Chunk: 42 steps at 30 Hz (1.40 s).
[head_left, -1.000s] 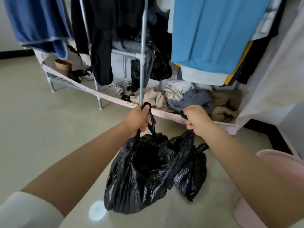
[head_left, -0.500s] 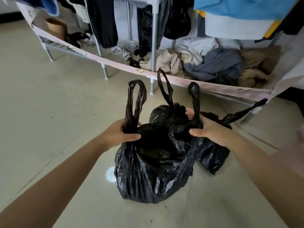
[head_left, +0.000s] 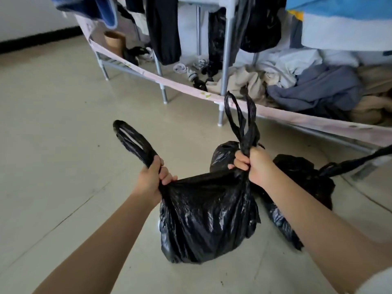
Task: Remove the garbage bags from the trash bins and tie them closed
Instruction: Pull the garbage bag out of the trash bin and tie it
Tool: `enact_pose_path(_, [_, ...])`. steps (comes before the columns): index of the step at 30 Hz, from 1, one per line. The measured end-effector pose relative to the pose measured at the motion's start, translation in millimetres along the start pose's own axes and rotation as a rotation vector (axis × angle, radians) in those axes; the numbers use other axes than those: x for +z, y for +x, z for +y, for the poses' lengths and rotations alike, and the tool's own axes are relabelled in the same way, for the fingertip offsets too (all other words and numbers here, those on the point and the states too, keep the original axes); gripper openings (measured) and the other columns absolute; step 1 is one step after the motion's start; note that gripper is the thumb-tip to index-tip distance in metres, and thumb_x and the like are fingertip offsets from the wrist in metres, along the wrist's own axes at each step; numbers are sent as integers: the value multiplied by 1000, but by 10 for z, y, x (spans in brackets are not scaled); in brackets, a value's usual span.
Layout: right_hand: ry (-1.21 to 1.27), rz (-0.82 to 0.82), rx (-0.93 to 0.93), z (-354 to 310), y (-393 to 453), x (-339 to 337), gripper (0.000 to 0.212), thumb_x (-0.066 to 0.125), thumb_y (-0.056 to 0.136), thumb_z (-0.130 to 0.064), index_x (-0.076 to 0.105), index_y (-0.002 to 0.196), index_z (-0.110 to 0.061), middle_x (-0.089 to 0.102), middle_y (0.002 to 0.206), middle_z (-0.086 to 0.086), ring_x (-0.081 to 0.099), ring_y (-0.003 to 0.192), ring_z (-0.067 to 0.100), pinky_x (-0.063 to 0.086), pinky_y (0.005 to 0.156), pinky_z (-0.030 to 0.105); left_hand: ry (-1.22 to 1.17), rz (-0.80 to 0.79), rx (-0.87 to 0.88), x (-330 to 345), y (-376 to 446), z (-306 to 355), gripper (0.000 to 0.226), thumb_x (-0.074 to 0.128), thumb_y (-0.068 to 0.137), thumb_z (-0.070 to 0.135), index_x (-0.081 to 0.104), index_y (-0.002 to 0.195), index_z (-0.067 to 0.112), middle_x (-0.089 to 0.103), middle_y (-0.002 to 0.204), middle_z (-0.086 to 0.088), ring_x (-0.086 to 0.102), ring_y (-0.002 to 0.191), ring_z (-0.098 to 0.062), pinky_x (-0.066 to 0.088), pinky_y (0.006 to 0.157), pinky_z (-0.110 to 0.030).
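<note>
A full black garbage bag [head_left: 207,219] stands on the pale floor in front of me. My left hand [head_left: 151,179] grips the base of its left handle loop [head_left: 132,141], which juts up and to the left. My right hand [head_left: 253,164] grips the base of the right handle loop [head_left: 240,119], which stands upright. The bag's mouth is pulled taut between both hands. A second black bag [head_left: 301,179] lies on the floor behind my right forearm, partly hidden, with one handle stretched out to the right.
A metal clothes rack [head_left: 226,60] with hanging garments stands just beyond the bags. Piled clothes [head_left: 314,90], shoes and a brown cardboard tube [head_left: 114,42] lie on its low shelf. Open tile floor [head_left: 53,128] spreads to the left.
Both hands have slid down the handles and pulled apart sideways, stretching the bag's mouth shut and flat. The handle loops now stick out above my fists. The view has dipped downward.
</note>
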State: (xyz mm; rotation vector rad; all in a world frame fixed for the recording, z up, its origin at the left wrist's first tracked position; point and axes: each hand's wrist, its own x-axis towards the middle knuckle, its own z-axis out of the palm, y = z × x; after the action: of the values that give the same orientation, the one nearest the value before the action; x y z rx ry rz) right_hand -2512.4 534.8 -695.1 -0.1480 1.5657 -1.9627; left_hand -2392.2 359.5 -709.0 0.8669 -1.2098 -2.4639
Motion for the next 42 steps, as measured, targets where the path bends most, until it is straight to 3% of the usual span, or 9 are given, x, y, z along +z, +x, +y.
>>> enact_pose_path(6, [-242,-163,212,249,191,-23,45,37,82,-66,44,68,-24,23,37,-8,21,28,8,28,35,19,276,165,-225,-21,-31,-138,35,45,95,22,34,63,12,22,25,7,20,19,-7,35,31,-12])
enact_pose_path(10, [-588,-167,8,583,204,-25,28,29,97,-38,46,83,-22,27,56,-4,32,33,2,29,38,16,501,102,-357,-62,-86,-346,24,53,87,8,39,67,12,25,35,6,23,23,-7,32,31,-13])
enact_pose_path(14, [-705,-188,-254,708,149,18,38,33,97,-13,41,60,-20,33,52,-6,39,39,0,23,49,19,573,-128,-429,-174,-147,-484,34,62,76,36,38,63,16,34,44,7,33,33,-6,35,40,-15])
enact_pose_path(18, [-1004,-314,-396,721,-27,109,27,42,94,-13,61,80,-1,61,66,12,57,63,17,33,54,25,403,-176,-337,-46,-95,-488,46,58,57,59,45,72,18,35,41,8,33,31,-4,34,36,-15])
enact_pose_path(22, [-1072,-459,-275,662,-77,-28,31,43,95,-21,56,70,-8,53,61,7,50,61,23,29,51,23,345,-93,-185,60,25,-492,54,29,93,52,60,71,13,30,32,9,24,26,-4,26,32,-11])
enact_pose_path(26, [-1089,-635,59,556,-33,-275,29,54,89,-30,50,61,-22,42,58,-7,40,52,4,31,53,18,503,-397,-288,-5,30,-453,63,22,99,34,64,55,17,38,34,7,30,29,-5,29,35,-13])
enact_pose_path(33, [-895,-361,-27,555,70,-281,33,49,87,-7,45,55,-14,47,45,-1,40,36,3,36,59,24,1182,-478,-77,55,17,-447,26,58,86,3,61,65,18,52,36,9,42,31,2,33,40,-7])
enact_pose_path(38, [-672,-458,-10,399,25,-246,20,52,88,-8,60,72,-15,58,54,-6,54,46,3,47,58,14,767,-78,214,109,93,-444,36,51,84,-14,58,60,11,58,40,5,57,36,-1,45,41,-7])
enact_pose_path(42, [-692,-429,7,377,19,-259,19,47,92,-20,63,91,-11,65,73,-3,63,73,10,48,82,24,362,-51,374,167,122,-431,57,39,79,-26,63,45,13,67,67,-1,65,70,-13,55,69,-16])
